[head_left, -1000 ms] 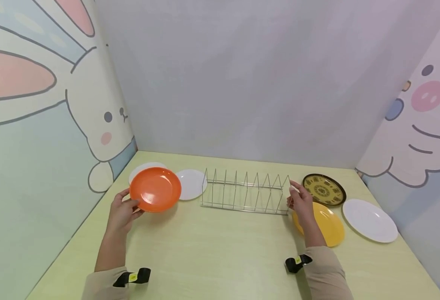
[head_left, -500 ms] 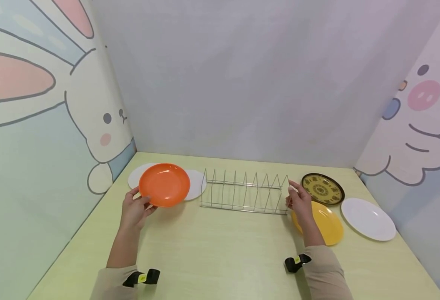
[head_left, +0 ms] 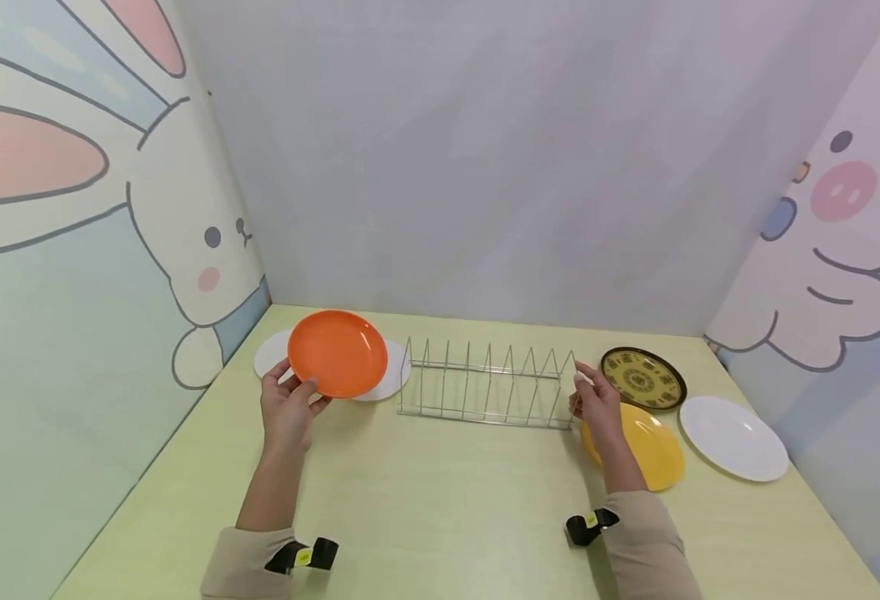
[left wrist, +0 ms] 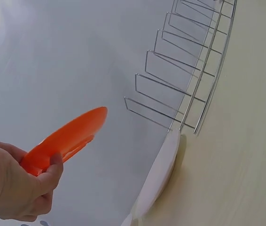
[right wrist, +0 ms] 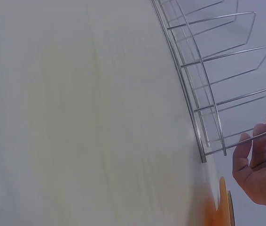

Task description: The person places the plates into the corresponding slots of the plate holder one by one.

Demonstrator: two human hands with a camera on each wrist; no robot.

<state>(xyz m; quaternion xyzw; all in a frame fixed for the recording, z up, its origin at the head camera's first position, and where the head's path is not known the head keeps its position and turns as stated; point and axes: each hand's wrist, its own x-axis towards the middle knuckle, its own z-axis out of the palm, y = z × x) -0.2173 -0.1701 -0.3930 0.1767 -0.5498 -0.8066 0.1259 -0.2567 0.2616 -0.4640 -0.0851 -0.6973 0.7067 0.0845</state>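
Observation:
My left hand (head_left: 287, 414) pinches an orange plate (head_left: 338, 353) by its rim, thumb on one face and fingers behind. In the left wrist view the plate (left wrist: 69, 137) is tilted and raised, apart from the wire rack. The metal plate rack (head_left: 485, 385) stands in the middle of the table with its slots unfilled. At the rack's right end, my right hand (head_left: 598, 406) holds the last wire loop, and the right wrist view shows the fingers (right wrist: 260, 143) curled about that wire. Two white plates (head_left: 397, 375) (head_left: 271, 354) lie behind the orange one, partly covered by it.
Right of the rack lie a yellow plate (head_left: 653, 450), a dark-rimmed patterned plate (head_left: 643, 378) and a white oval plate (head_left: 734, 438). A grey back wall (head_left: 470, 167) and cartoon-printed side walls enclose the pale table (head_left: 440, 508).
My left hand has carried the orange plate rightward and slightly up, closer to the rack's left end. The right hand stays at the rack's right end.

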